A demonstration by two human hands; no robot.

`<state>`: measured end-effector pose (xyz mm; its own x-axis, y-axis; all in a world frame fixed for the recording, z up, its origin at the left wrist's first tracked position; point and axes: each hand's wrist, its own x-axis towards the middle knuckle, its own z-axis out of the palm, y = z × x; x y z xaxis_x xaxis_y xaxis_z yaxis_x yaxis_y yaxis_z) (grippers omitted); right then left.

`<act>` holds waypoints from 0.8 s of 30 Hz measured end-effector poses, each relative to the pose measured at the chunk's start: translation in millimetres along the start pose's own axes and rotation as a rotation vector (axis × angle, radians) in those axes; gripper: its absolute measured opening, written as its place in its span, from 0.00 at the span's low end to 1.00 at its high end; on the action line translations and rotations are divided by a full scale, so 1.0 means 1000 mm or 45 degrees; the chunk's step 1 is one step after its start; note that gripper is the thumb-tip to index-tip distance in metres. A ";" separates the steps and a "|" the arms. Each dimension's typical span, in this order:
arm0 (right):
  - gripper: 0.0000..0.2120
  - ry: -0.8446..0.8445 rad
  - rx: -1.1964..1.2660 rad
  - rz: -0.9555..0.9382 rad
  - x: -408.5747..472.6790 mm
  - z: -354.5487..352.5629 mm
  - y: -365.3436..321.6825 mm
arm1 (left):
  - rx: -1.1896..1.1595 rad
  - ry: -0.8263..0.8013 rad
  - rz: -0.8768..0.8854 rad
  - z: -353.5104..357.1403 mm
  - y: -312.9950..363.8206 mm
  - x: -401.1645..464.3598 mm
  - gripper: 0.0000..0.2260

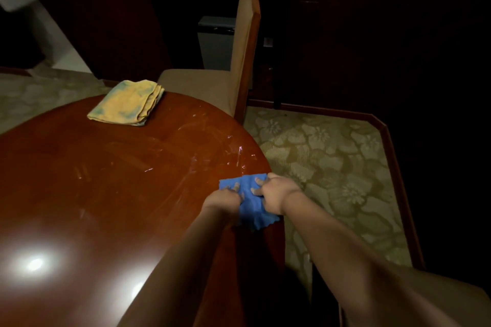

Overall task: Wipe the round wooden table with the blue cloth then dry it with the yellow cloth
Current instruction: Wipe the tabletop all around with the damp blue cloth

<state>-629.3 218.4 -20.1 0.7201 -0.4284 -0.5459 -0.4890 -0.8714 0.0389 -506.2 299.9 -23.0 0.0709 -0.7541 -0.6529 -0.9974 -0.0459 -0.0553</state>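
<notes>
Both hands, the left hand (225,198) and the right hand (276,195), are pinching the soft, crumpled blue cloth (248,200) with curled fingers at the right edge of the shiny round wooden table (106,180). The folded yellow cloth (127,102) is lying flat near the far edge, and wet streaks are shining on the tabletop between the cloths.

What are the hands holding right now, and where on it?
Both hands, left hand and right hand, grip the blue cloth by its opposite sides at the table edge.
</notes>
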 end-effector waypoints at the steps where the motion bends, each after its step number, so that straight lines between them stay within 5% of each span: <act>1: 0.24 0.005 -0.007 -0.017 0.008 -0.004 0.005 | -0.008 0.003 -0.012 -0.004 -0.002 0.004 0.33; 14: 0.26 0.111 -0.022 -0.076 0.070 -0.035 0.041 | -0.075 0.025 -0.138 -0.051 -0.037 0.044 0.34; 24: 0.29 -0.029 -0.028 0.016 -0.013 -0.002 -0.008 | -0.044 0.010 -0.094 -0.003 0.006 -0.019 0.25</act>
<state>-633.5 230.7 -11.9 0.7025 -0.4340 -0.5641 -0.4869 -0.8711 0.0638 -513.1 312.1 -8.3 0.1443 -0.7529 -0.6422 -0.9893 -0.1239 -0.0770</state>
